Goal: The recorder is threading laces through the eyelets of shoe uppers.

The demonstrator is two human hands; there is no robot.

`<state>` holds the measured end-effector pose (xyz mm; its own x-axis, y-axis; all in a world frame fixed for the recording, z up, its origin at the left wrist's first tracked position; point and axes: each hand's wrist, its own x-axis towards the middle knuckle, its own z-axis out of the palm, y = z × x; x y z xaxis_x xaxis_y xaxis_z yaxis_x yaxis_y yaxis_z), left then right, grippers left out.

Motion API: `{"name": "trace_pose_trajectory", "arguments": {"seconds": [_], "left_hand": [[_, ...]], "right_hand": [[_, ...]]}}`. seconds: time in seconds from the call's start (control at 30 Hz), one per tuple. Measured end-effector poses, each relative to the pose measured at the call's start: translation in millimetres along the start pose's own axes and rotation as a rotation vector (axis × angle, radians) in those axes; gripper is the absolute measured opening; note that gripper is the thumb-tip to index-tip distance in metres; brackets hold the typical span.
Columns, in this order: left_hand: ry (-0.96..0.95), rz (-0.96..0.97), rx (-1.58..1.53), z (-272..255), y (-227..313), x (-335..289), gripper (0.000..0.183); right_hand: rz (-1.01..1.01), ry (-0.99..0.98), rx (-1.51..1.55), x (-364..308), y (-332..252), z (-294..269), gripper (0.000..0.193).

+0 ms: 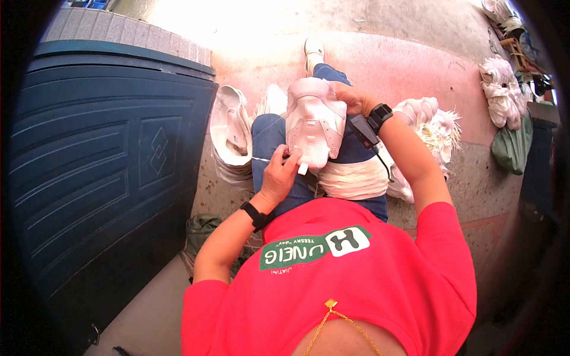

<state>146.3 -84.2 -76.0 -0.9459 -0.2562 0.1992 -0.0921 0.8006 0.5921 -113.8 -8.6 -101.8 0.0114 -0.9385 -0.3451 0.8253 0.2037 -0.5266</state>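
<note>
Dead centre over the lap sits a pale, pinkish-white shoe upper (314, 127), so call that the middle of the clock. At about 1 o'clock the right hand (355, 98) is curled closed round its edge, though the far fingertips are hidden. Down at 7 the left hand (279, 179) has its fingers nearly together, apparently pinching a thin white strand (260, 159), right beside a small white tab (303, 168) at 6. My read: the step in hand is working that strand at the upper's lower end, and the next move calls for a steady right hand and a fine left pinch. Further out, a stack of uppers (230, 139) stands at 9, a bound white bundle (356, 180) lies across the lap at 5, more white pieces (424, 118) heap up at 3, and a blue door (113, 154) fills the far 9 o'clock side
</note>
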Motion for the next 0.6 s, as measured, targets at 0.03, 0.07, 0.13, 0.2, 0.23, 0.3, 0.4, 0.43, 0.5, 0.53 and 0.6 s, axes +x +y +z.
{"name": "trace_pose_trajectory", "arguments": {"seconds": [0.03,0.07,0.13,0.2,0.23,0.3,0.4,0.43,0.5,0.53,0.6], "left_hand": [[-0.004,0.003,-0.003,-0.3,0.7,4.5,0.039],[-0.030,-0.021,0.068,0.0,1.2,9.9,0.040],[-0.053,-0.043,0.135,1.7,7.6,28.4,0.040],[-0.106,-0.124,0.287,6.3,11.9,46.7,0.043],[-0.074,-0.153,0.339,10.1,8.6,50.1,0.043],[-0.068,-0.149,0.397,11.1,7.6,48.8,0.043],[-0.081,-0.132,0.490,14.0,11.0,42.3,0.043],[-0.101,-0.113,0.530,14.6,12.2,41.9,0.042],[-0.093,-0.108,0.524,14.5,15.4,41.9,0.039],[-0.089,-0.106,0.524,14.5,17.6,41.6,0.037],[-0.055,-0.052,0.642,12.9,21.9,41.3,0.034]], "right_hand": [[-0.028,-0.045,0.005,-0.1,3.0,-10.4,0.023],[-0.031,-0.041,0.007,-2.8,-1.3,-15.0,0.023],[-0.263,0.261,-1.233,-10.9,-15.4,-25.1,0.023],[-0.317,0.385,-0.706,-19.4,-12.3,-39.5,0.026],[-0.304,0.542,-0.905,-26.2,-18.9,-28.8,0.030],[-0.221,0.661,-1.317,-39.2,-8.8,-3.2,0.031],[-0.021,0.551,-1.709,-68.6,27.2,57.6,0.052],[-0.044,0.612,-1.706,-71.6,35.2,67.0,0.053],[-0.066,0.678,-1.706,-72.9,43.4,67.5,0.054],[-0.125,0.640,-1.678,-72.5,46.8,62.1,0.053],[-0.183,0.605,-1.654,-70.7,51.8,55.4,0.052]]}}
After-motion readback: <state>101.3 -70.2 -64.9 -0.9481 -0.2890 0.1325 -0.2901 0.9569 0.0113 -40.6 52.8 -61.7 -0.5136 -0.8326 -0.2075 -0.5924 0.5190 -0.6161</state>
